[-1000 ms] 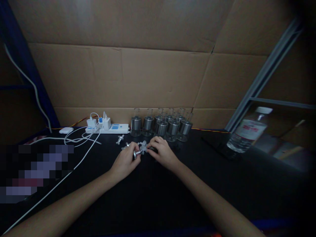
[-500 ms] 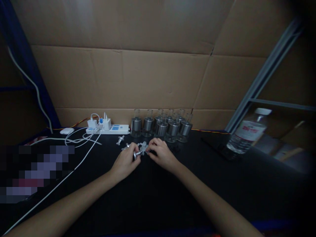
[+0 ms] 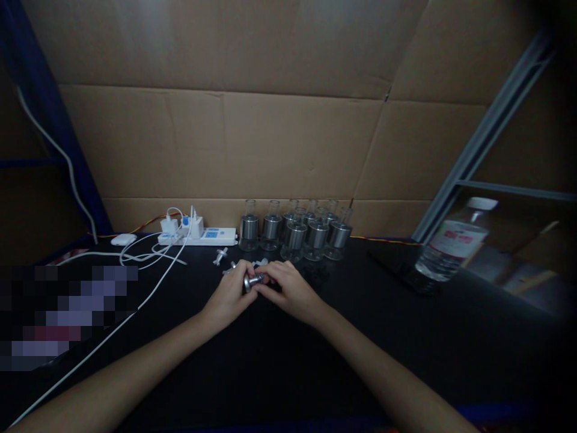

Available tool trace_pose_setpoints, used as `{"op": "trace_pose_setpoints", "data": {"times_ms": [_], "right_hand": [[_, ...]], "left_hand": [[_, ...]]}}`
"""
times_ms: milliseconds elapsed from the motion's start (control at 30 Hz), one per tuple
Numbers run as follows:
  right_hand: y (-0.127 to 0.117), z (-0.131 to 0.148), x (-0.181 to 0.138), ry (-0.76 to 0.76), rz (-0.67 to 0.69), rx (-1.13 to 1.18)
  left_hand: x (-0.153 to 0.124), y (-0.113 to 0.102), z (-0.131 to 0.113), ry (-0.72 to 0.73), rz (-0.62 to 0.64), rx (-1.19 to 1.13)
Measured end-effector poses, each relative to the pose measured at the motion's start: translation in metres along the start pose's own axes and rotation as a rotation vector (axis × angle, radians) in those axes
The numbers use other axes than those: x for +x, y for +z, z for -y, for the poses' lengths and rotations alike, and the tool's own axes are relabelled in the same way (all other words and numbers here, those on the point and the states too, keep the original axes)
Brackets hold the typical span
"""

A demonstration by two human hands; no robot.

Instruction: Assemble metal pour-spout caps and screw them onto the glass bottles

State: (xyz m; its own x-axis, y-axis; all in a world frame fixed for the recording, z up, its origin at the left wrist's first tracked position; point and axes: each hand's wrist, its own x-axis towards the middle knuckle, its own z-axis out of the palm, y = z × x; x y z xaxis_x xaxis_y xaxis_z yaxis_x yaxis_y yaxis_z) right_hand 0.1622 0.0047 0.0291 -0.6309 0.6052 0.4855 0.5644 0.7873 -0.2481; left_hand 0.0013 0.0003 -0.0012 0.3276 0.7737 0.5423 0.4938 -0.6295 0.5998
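Left hand (image 3: 231, 294): resting on the black table (image 3: 279, 367), fingers curling in, thumb and forefinger pinching the metal cylinder (image 3: 252, 281) near its left, disc-shaped end.
Right hand (image 3: 289, 290): fingers bunching together, tips pressing on the cylinder's right end; any smaller piece under the tips staying hidden.
Cylinder position: hanging just above the table at centre, directly between the 2 hands, in front of the vessel group.
Long axis: running roughly left to right across the view, disc end toward the left hand, narrow end toward the right fingertips.
Nearer hand: both touching; left one carrying the body, right one working only at the tip.
Loose fittings: 1 small clear plastic fitting (image 3: 219, 255) lying just beyond the left hand, more clear pieces (image 3: 260, 263) sitting just past the knuckles, apart from the cylinder.
Vessel group: metal-and-glass vessels (image 3: 294, 233) standing upright in a tight cluster against the cardboard wall (image 3: 270, 138), near but not touching the hands.
Left side: white power strip (image 3: 211, 236) lying by the wall, white cables (image 3: 148, 264) trailing across the table toward the near edge.
Right side: water bottle (image 3: 451, 243) standing well apart from both hands.
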Motion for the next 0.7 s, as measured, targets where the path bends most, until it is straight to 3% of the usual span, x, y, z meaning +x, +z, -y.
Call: {"op": "trace_pose_setpoints", "data": {"times_ms": [133, 300, 400, 600, 700], "right_hand": [[0.0052, -0.0013, 0.0002, -0.003, 0.016, 0.031], [0.0040, -0.0053, 0.0008, 0.082, -0.096, 0.188], [0.0024, -0.0048, 0.0010, 0.110, -0.098, 0.278], [0.0073, -0.0039, -0.0003, 0.090, -0.033, 0.150], [0.0088, -0.0037, -0.0009, 0.099, -0.102, 0.124]], "left_hand": [[-0.0001, 0.0009, 0.0020, 0.020, -0.044, -0.007], [0.0000, 0.0005, 0.0038, 0.046, -0.122, -0.039], [-0.0006, -0.0019, 0.0023, 0.089, -0.173, -0.033], [-0.0015, -0.0066, -0.0035, 0.195, -0.183, 0.006], [-0.0016, -0.0067, -0.0051, 0.207, -0.176, 0.017]]}}
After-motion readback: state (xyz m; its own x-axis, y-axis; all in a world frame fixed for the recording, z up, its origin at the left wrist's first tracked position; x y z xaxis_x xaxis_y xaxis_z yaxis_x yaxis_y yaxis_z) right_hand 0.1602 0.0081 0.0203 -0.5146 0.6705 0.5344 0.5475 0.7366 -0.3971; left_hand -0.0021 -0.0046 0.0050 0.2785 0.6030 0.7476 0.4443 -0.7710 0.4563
